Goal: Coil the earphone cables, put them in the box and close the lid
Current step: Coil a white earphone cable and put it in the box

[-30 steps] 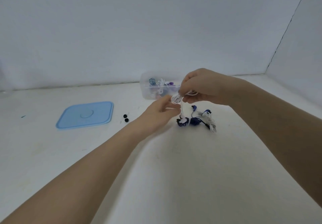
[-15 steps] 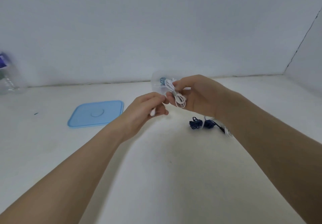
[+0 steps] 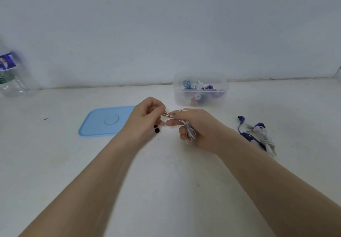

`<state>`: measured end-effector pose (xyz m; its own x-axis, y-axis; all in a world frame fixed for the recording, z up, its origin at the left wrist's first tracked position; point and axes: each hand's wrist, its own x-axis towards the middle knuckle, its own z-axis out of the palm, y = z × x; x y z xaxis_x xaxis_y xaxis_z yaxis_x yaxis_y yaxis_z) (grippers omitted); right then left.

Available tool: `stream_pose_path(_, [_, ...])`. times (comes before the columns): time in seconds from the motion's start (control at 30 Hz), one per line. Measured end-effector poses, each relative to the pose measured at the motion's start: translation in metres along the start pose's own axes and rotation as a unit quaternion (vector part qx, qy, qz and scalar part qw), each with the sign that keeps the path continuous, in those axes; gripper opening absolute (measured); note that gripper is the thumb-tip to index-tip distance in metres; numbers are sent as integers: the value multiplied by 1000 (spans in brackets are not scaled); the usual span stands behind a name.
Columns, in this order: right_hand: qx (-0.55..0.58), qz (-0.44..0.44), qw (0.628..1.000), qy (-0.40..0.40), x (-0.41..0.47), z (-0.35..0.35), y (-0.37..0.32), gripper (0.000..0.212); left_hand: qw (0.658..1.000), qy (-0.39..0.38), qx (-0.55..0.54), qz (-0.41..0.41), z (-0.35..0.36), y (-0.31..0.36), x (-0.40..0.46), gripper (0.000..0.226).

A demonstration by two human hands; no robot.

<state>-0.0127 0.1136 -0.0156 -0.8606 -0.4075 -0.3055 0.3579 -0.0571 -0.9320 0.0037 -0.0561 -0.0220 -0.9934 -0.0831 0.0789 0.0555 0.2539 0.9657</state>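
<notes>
White cable (image 3: 190, 132), now coiled in the right hand (image 3: 199, 126), left hand (image 3: 145, 115) pinching its end; hands have moved off the box (image 3: 200, 96), coil nearly finished

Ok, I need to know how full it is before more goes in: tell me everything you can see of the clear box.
The clear box is a small rectangular tub of frosted, see-through plastic with rounded corners. It stands upright and open on the white table, near the wall and beyond the right hand. Inside lie coiled earphone cables in light blue, white and purple, filling the lower part. Its blue lid lies flat to the left, apart from it. Neither hand touches the box.
</notes>
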Motion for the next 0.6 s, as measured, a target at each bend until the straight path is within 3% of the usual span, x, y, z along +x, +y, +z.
stream_pose_path(0.3, [130,-61,990,2,22,-11,5,15,997,51,13,61,5,-11,16,10])
stream_pose_path(0.5, [70,-79,994,0,35,-12,2,23,995,39,19,91,10,-11,25,4])
stream_pose_path(0.6, [57,-101,993,5,39,-14,3,24,994,34,36,97,10,-11,23,14])
